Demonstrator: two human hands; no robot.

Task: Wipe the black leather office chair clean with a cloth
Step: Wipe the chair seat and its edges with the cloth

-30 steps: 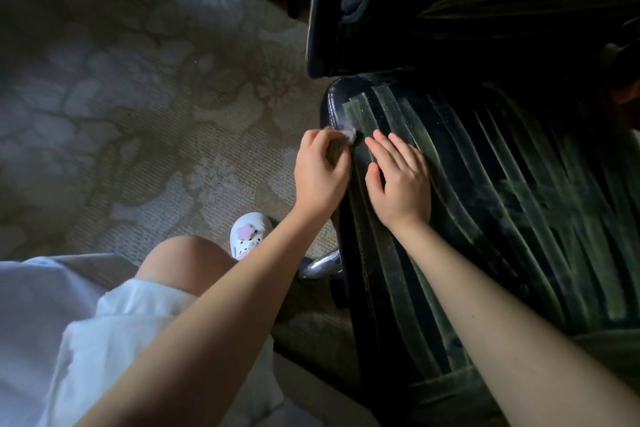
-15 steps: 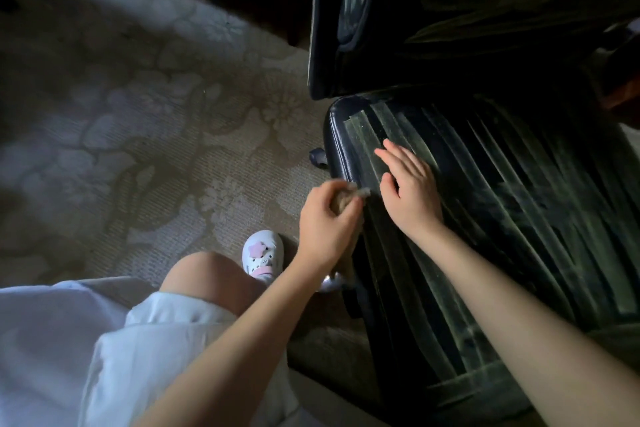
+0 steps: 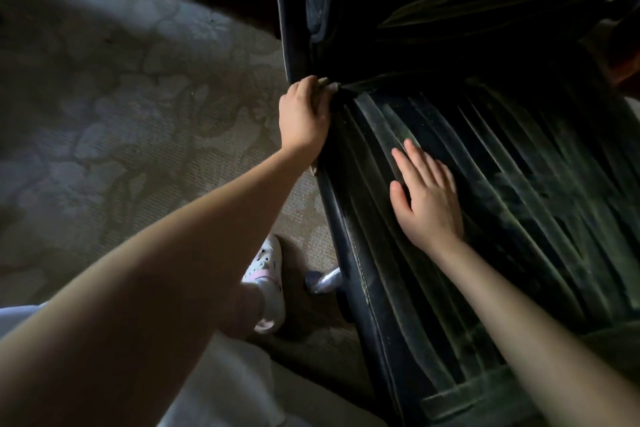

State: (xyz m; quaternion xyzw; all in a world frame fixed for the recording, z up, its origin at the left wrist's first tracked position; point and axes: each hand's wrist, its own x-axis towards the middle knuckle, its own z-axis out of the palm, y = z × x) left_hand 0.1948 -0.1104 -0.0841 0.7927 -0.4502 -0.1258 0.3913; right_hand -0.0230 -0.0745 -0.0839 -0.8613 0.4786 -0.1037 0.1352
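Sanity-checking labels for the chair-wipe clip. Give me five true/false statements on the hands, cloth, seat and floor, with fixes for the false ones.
1. The left hand grips a cloth at the far corner of the seat. True.
2. The right hand holds a second cloth. False: it lies flat on the seat with straight fingers and holds nothing.
3. The seat shows pale, dusty streaks. True.
4. The floor is bare wood. False: it is a patterned carpet.
5. The person is barefoot. False: a white shoe shows beside the chair.
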